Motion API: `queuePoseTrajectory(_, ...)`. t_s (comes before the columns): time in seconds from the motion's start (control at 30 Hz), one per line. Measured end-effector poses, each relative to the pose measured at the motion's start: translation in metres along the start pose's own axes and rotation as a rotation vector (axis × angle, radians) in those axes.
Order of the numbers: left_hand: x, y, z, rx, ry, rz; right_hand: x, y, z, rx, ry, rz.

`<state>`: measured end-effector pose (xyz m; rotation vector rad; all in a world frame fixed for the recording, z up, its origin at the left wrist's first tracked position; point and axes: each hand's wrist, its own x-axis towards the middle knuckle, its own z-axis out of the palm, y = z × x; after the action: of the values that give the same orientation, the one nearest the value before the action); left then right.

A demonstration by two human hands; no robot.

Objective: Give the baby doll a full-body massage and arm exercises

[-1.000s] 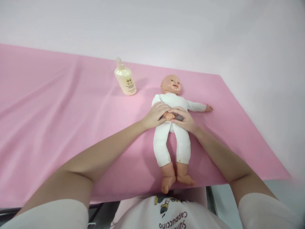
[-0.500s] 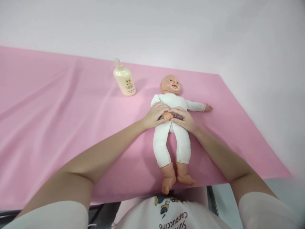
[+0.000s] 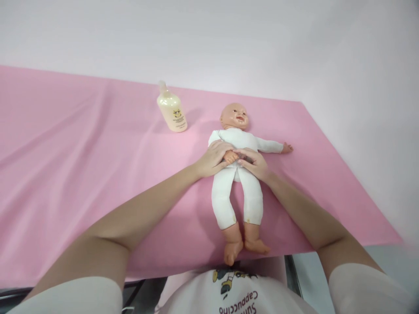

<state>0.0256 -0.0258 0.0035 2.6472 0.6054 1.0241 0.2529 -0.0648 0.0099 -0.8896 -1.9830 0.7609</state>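
Note:
A baby doll (image 3: 238, 138) in a white body and legs lies face up on a pink cloth, its feet toward me. My left hand (image 3: 214, 158) is closed over the doll's bent arm at its belly. The doll's small hand (image 3: 231, 157) sticks out between my left fingers and thumb. From the other side, my right hand (image 3: 254, 163) wraps the doll's waist, fingers curved and thumb across the belly. Its fingertips come close to the doll's hand; whether they touch is unclear. The doll's other arm (image 3: 273, 145) stretches out sideways.
A pump bottle (image 3: 173, 114) of pale yellow liquid stands behind and left of the doll. The pink cloth (image 3: 81, 174) covers the table, wrinkled at the left. Its near edge runs by my body. A white wall (image 3: 209, 39) rises behind.
My hands stay around the doll's middle with hardly any motion. A grey patch beneath my fingers is mostly no longer visible. The whole view has shifted very slightly.

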Motion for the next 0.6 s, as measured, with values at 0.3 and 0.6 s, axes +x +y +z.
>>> queuePoseTrajectory(0.3, -0.0016, -0.0015, -0.0013, 0.007, -0.033, 0.024, -0.0017, 0.0003, 0.0028, 0.056, 0.020, -0.019)
queuePoseTrajectory(0.6, -0.0012, -0.0016, -0.0007, 0.009, -0.023, -0.007, -0.0008, -0.0033, -0.0020, 0.013, -0.044, -0.077)
